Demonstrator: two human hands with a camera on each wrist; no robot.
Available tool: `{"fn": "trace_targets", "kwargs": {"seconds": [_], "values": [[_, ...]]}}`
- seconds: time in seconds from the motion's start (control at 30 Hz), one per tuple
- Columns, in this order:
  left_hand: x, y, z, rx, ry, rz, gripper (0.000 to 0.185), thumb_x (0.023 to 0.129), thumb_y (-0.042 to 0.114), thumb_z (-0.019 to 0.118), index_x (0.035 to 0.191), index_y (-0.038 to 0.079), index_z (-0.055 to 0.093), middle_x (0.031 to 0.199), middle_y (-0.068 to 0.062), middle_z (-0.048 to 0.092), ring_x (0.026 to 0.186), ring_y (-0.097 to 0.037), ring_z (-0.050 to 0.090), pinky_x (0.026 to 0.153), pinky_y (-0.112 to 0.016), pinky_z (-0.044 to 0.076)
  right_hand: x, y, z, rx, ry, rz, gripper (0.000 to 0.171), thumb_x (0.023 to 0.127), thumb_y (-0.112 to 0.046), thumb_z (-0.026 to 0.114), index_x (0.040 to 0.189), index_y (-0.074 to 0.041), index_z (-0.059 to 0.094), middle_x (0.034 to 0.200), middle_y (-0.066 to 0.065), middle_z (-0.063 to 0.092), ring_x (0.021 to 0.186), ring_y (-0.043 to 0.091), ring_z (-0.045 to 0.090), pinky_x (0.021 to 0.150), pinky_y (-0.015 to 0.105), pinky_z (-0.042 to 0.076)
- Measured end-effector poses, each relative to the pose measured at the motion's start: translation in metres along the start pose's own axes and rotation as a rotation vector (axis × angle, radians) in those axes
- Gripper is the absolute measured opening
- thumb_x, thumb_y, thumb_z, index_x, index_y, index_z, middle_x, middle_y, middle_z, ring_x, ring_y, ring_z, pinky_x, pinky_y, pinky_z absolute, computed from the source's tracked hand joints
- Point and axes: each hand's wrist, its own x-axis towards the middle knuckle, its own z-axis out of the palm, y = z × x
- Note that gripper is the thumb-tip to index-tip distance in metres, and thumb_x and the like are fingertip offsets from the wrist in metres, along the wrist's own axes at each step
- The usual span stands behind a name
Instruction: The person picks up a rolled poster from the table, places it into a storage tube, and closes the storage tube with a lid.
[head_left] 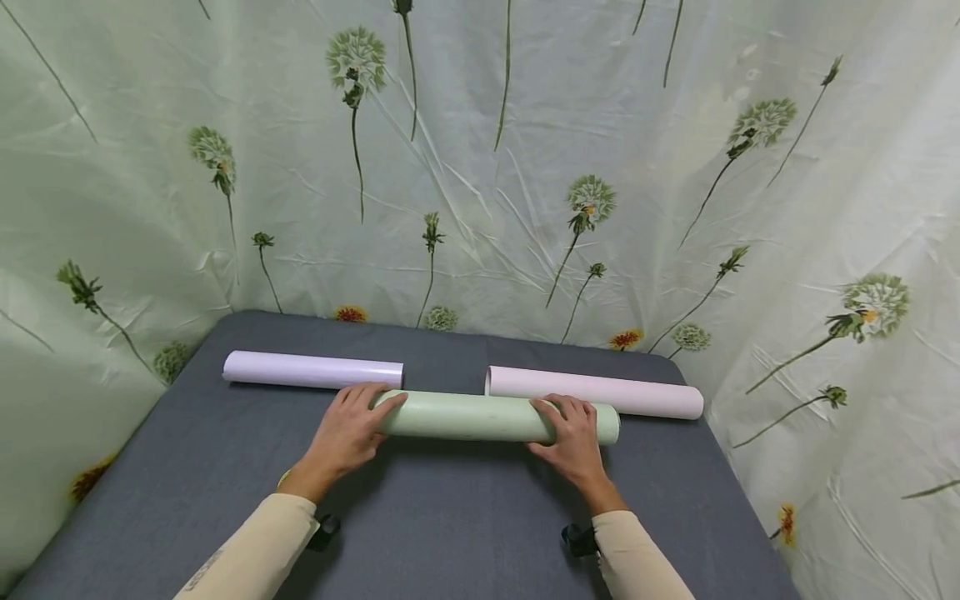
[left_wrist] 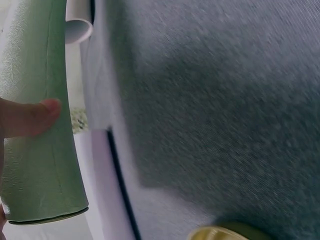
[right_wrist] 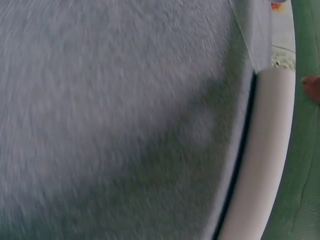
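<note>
Toward the far edge of the bench (head_left: 450, 525), the fingers (head_left: 366, 390) of left hand (head_left: 348, 429) and right hand (head_left: 573, 437) pinch the green roll (head_left: 465, 417) near its ends, best held level, squeezed evenly

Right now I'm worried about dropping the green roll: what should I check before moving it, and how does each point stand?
1. Left hand grips green roll near its left end: ok.
2. Right hand grips it toward its right end: ok.
3. Roll raised off the table: ok.
4. Purple roll and pink roll apart from each other: ok.
5. Green roll touching neither: cannot tell; it overlaps both in the head view.
</note>
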Motion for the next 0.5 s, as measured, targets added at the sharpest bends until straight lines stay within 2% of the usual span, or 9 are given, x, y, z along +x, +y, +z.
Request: {"fn": "trace_targets", "kwargs": {"seconds": [0.27,0.5], "values": [[-0.010,-0.010,-0.001,0.008,-0.033,-0.007,0.072,0.056,0.009,0.092,0.122,0.014,0.064,0.116,-0.016,0.058,0.105,-0.040,0.054,0.087,-0.056,0.044,-0.001,-0.013,0.016,-0.012,0.001,0.001,0.073,0.047,-0.020,0.097,0.115,-0.012,0.068,0.110,0.014,0.061,0.101,0.034,0.056,0.088,0.056,0.035],[-0.019,-0.021,-0.002,0.003,-0.070,-0.041,0.072,0.056,0.008,0.092,0.122,0.014,0.064,0.117,-0.016,0.058,0.107,-0.039,0.054,0.089,-0.056,0.043,0.001,-0.024,0.027,-0.033,-0.014,0.021,0.071,0.050,-0.023,0.095,0.115,-0.014,0.068,0.111,0.013,0.061,0.103,0.034,0.055,0.091,0.056,0.035]]}}
